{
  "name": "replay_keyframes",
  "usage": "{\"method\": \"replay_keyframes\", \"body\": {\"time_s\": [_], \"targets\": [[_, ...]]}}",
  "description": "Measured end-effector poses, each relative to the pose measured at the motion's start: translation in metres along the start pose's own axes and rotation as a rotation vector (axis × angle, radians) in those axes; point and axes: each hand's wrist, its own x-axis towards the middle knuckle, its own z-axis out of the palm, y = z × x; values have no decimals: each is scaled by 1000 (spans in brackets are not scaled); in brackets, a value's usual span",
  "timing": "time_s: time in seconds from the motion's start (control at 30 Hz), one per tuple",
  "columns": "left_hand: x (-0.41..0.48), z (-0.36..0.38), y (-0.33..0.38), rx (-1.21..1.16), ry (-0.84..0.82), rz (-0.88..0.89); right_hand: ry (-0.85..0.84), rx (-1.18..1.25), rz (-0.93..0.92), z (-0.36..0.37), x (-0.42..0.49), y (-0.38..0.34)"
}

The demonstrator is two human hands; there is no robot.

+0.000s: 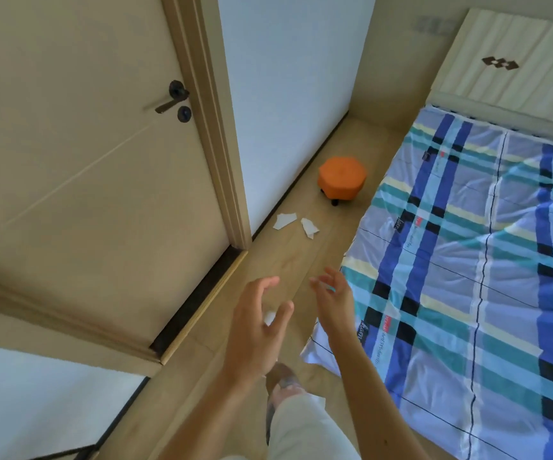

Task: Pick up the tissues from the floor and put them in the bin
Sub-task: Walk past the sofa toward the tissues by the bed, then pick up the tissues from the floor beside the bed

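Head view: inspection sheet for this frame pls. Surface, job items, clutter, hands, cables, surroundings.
Surface: wood-look floor, a narrow strip between wall and bed.
Job's things: two white tissues lying apart near the wall, one to the left, the other beside it. A small white scrap shows past the left hand; cannot tell if it is held. No bin seen.
Clutter: orange stool on dark castors, beyond the tissues.
Hands: left hand and right hand both open, fingers spread, short of the tissues.
Cables: nothing seen.
Surroundings: closed door with dark handle at left, white wall, bed with plaid cover at right, cover corner hanging over the floor.
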Motion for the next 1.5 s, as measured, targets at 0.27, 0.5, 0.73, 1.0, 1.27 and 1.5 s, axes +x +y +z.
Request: {"method": "replay_keyframes", "body": {"time_s": [0.27, 0.5, 0.73, 1.0, 1.27, 1.5], "targets": [[255, 17, -10, 86, -114, -30, 15, -2, 75, 75, 239, -56], [423, 57, -15, 165, -269, -34, 60, -29, 172, 85, 374, -85], [548, 154, -102, 252, -489, -70, 115, -130, 291, 97, 491, -21], [654, 262, -283, 363, -615, -135, 35, -399, 323, 154, 635, 139], [766, 389, -501, 393, -582, -120, -50, -625, 218, 228, 805, 342], [841, 479, -649, 464, -533, -92, -28, -813, 66, 267, 927, 469]]}}
